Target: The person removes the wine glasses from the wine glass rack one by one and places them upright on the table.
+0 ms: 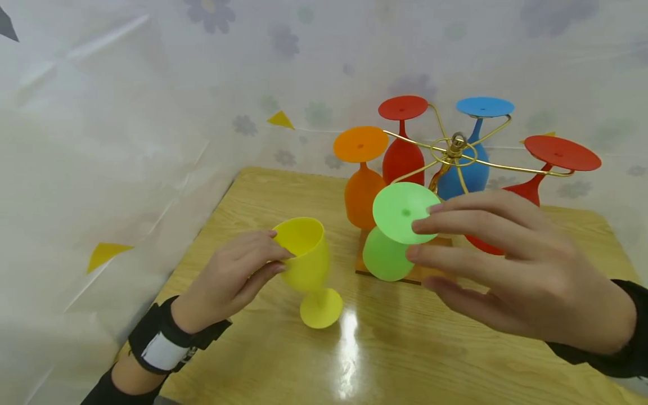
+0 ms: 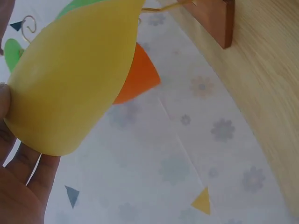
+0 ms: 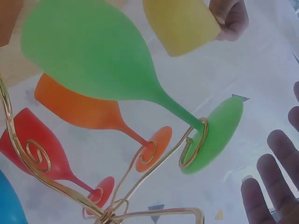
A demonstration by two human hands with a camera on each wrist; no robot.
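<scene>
A person's two hands work over a light wooden bench (image 1: 263, 360) with pale flower-printed sheeting hung behind and to the left.

The left hand (image 1: 230, 278) has its grip clamped on a yellow goblet (image 1: 309, 270), fingers and thumb curled round the bowl near its rim. The goblet is tilted, its open mouth facing up and back, its round foot low over the bench near the middle. Whether the foot touches the wood cannot be told. In the left wrist view the yellow bowl fills the upper left, with a thumb tip at its edge and the palm below.

The right hand (image 1: 511, 270) is open, its fingers straight and spread apart. Its fingertips (image 1: 422, 226) lie at the edge of the round foot of a green goblet (image 1: 400, 233); in the right wrist view the fingers show a little apart from that foot. The green goblet hangs upside down, bowl downward, its stem caught in a curled hook of a gold wire rack (image 1: 455, 152).

The rack stands on a brown wooden base (image 1: 364, 261) toward the back of the bench, with wire arms spreading from a centre post. Hanging from it the same way are an orange goblet (image 1: 361, 180), a red goblet (image 1: 402, 149), a blue goblet (image 1: 473, 163) and, at far right, a second red goblet (image 1: 552, 163), partly behind the right hand.

A dark wrist strap (image 1: 167, 343) with a white patch wraps the left wrist.
</scene>
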